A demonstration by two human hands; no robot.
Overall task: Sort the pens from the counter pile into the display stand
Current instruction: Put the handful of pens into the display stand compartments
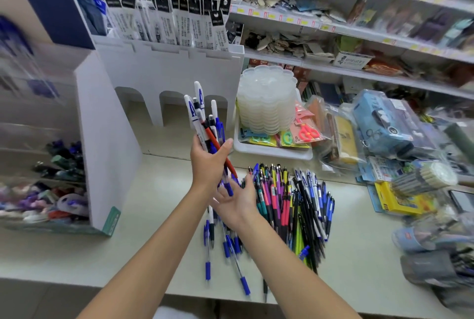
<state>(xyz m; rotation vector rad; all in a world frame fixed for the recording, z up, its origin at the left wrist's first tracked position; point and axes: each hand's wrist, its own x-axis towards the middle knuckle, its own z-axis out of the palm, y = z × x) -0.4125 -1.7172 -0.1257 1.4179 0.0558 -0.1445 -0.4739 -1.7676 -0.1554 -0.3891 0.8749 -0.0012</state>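
Left hand (210,162) grips a pen bundle (202,118) mid-frame, right hand (237,202) open just below, by the pile (295,203) on the surface (154,229). Looks like the carrying step: next, slot them into the display stand (110,139) at centre left

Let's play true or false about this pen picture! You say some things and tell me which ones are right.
1. The left hand holds a bunch of pens. True.
2. The right hand grips a pair of scissors. False: its fingers are spread open, just above the counter.
3. A pile of pens lies on the counter. True.
4. Every pen in the pile is red. False: there are blue, black, pink and yellow ones.
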